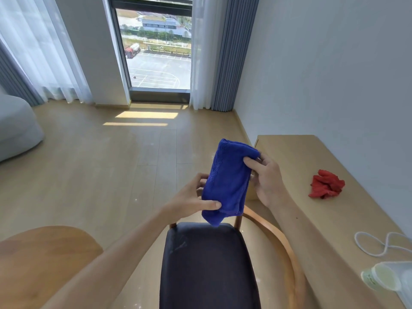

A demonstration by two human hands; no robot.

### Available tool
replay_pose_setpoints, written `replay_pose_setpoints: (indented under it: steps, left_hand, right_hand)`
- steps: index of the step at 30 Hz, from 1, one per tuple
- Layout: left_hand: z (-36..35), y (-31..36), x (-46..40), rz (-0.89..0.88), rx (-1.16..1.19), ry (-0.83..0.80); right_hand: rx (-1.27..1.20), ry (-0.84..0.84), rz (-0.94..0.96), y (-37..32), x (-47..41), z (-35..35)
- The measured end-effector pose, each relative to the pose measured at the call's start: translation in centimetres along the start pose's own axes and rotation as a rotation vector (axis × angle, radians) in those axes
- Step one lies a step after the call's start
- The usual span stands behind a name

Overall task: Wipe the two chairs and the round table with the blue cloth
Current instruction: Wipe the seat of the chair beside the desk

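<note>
Above the chair (207, 264) and its dark seat, both hands hold the folded blue cloth (227, 181) up in the air. The left hand (191, 197) pinches its lower edge; the right hand (267, 177) grips the upper corner. Left of the chair lies what may be the round table (40, 250).

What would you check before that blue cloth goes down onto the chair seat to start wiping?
1. Blue cloth held firmly: ok, left hand and right hand both pinch it.
2. Cloth folded into a pad: ok, it looks doubled over.
3. Chair seat free of objects: ok, only pale smudges show.
4. Seat directly under the cloth: ok, the cloth is held above its far edge.
5. Red cloth out of the way: ok, on the side counter.
6. Second chair within reach: cannot tell, not in view.
</note>
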State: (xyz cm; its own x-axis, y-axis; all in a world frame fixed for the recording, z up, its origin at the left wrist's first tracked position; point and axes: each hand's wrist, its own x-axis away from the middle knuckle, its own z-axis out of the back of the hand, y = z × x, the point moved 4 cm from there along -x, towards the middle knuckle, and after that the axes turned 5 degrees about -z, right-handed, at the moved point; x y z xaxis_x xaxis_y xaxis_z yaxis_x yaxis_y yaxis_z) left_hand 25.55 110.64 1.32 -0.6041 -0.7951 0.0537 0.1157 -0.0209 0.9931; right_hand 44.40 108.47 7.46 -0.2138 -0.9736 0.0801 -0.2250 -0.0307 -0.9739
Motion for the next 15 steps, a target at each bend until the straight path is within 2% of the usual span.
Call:
replay_pose_setpoints:
  steps: [5, 9, 13, 15]
  left_hand:
    - [-0.8, -0.9, -0.3, 0.037, 0.091, 0.052]
    - [-1.7, -3.2, 0.0, 0.068, 0.285, 0.058]
    - [-3.2, -8.0, 0.5, 0.169, 0.21, 0.096]
    - [-3.9, -11.3, 0.9, 0.257, 0.152, 0.082]
  right_hand:
    - [-0.155, -0.043, -0.101, 2.6, 0.5, 0.8]
    - [0.03, -0.166, -0.176, 6.6, 1.3, 0.9]
    - [0.245, 0.024, -0.207, 11.2, 1.2, 1.9]
    - [0.359, 0.053, -0.263, 14.2, 1.2, 2.7]
